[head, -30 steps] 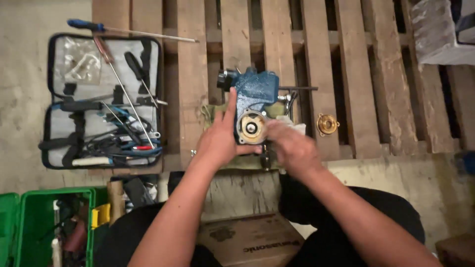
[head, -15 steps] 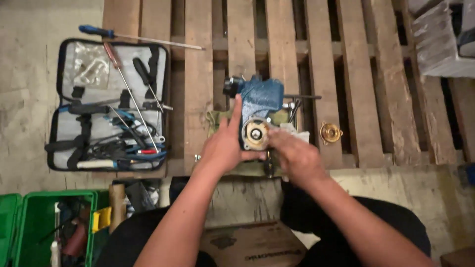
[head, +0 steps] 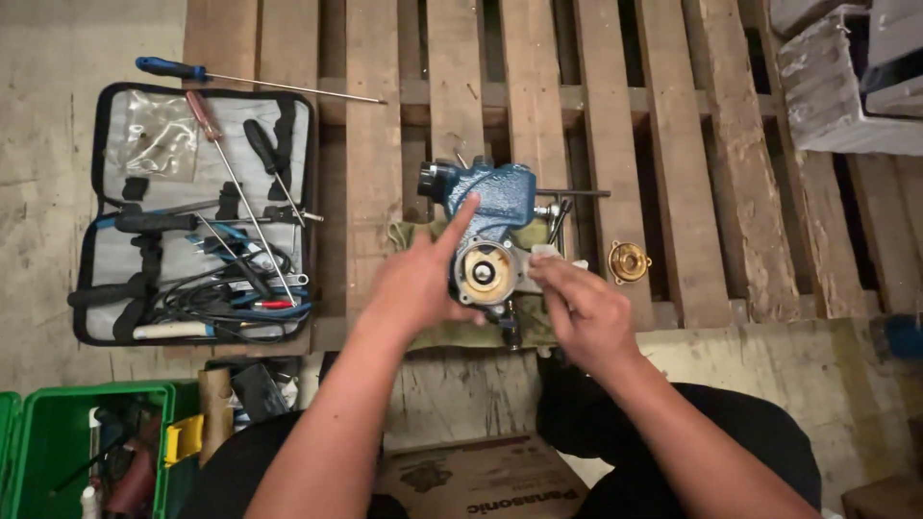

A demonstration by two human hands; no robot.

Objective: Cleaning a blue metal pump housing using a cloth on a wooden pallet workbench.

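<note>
Pallet (head: 673,144) edge: hands (head: 413,284) flanking blue pump (head: 492,207), perhaps touching.

The blue cast-metal pump housing (head: 492,207) sits on the wooden slatted pallet (head: 673,144) before me, my left hand (head: 418,284) on its left, my right hand (head: 582,308) on its right. The round brass cap (head: 629,261) lies just right; the open grey zip tool case (head: 192,216) lies well left.
</note>
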